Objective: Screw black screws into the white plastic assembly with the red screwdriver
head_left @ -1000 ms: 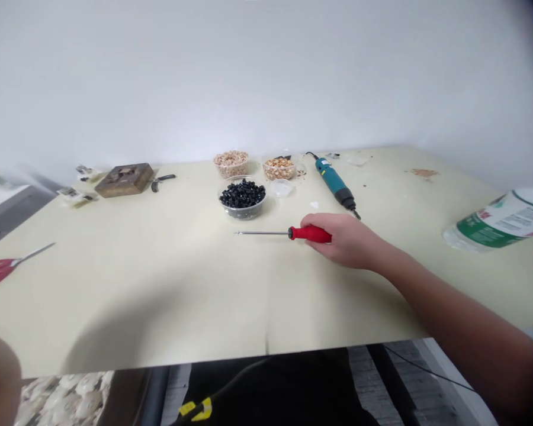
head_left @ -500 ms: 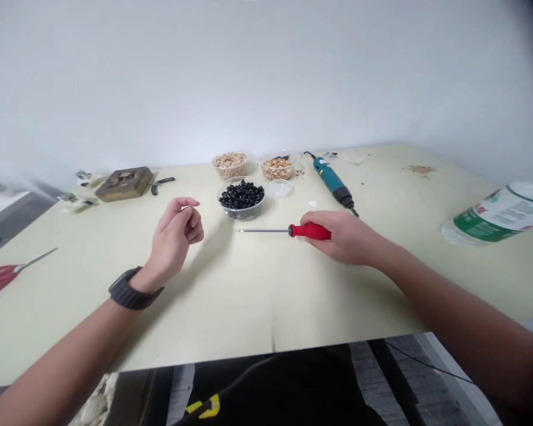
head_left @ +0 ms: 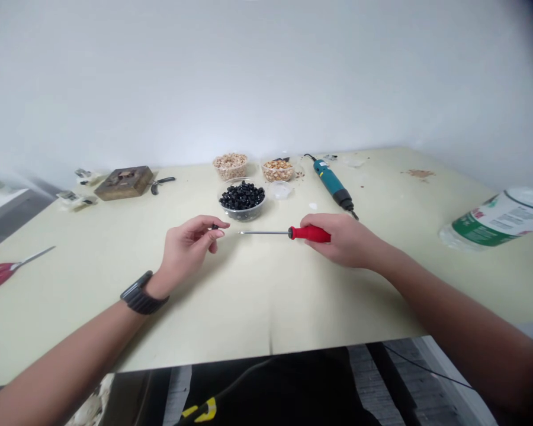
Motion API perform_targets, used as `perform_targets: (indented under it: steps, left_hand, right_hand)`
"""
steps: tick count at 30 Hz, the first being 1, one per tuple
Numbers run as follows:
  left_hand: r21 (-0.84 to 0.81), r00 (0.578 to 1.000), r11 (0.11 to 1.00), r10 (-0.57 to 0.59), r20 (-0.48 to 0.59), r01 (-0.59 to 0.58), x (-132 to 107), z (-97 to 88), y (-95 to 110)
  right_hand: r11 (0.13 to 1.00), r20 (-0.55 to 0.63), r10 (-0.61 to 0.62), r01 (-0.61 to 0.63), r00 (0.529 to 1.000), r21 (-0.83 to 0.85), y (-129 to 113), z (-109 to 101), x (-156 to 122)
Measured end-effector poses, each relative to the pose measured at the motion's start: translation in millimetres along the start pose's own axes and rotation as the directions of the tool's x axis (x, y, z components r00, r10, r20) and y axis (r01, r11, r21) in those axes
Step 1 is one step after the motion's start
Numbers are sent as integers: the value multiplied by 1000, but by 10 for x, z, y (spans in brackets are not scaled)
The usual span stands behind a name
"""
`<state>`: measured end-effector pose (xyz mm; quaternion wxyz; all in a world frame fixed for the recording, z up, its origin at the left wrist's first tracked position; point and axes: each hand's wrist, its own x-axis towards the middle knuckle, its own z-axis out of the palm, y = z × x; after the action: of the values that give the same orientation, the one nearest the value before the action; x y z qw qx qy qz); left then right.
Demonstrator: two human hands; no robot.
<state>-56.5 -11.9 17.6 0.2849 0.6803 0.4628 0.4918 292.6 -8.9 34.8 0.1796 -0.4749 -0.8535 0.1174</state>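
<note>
My right hand is wrapped round the red handle of a screwdriver, its shaft level and pointing left. Between the thumb and fingers of my left hand is a small black piece, mostly covered by the fingers. The screwdriver's tip is a short way right of those fingertips, apart from them. Just beyond both hands stands a clear round tub heaped with small black pieces. The piece in my left hand looks like these in colour.
Behind are tubs of tan pieces and orange-brown pieces, with a small clear lid. A teal electric screwdriver lies back right, a large labelled bottle far right. Leftward are a metal block, black-handled cutters and red-handled scissors.
My left hand has moved right, towards the screwdriver tip, and its fingers have turned forward, bringing the small black piece into sight. The right hand and screwdriver have barely moved.
</note>
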Motion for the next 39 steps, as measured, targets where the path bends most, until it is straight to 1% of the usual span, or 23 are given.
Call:
perform_targets:
  steps: [3,7,9,13,17,23,27,31,36,39]
  left_hand:
    - [-18,1000,1000,16,3,-16,11,-13,-27]
    - [-39,997,997,69,31,-67,16,-20,-36]
    - [5,998,999,46,42,-46,11,-25,-29]
    - [85,994,995,-57,89,50,-6,-24,-15]
    - [47,985,995,-98,139,93,-3,5,-39]
    - [-58,979,987,-143,145,153,15,53,-109]
    - [-72,977,987,-133,164,147,21,57,-132]
    - [-22,980,993,-113,165,118,27,50,-131]
    - [-79,971,982,-155,184,172,31,85,-132]
    - [-89,962,978,-164,220,187,26,138,-147]
  right_hand:
    - [1000,4,3,-3,1000,-2,7,2,2]
    - [1000,3,3,-3,1000,-5,9,4,1]
    - [1000,2,7,-7,1000,-10,3,0,0]
    - [1000,10,10,-10,1000,-8,-5,-6,4]
    - [999,-1,24,-24,1000,-27,0,-5,9]
    - [998,-8,44,-44,999,-33,6,-8,12]
    - [999,3,38,-38,999,-32,10,-6,16]
    - [999,2,30,-30,1000,-27,9,-8,10]
    - [998,5,51,-51,999,-43,18,-10,-2]
    - [994,3,83,-83,997,-66,32,-16,1]
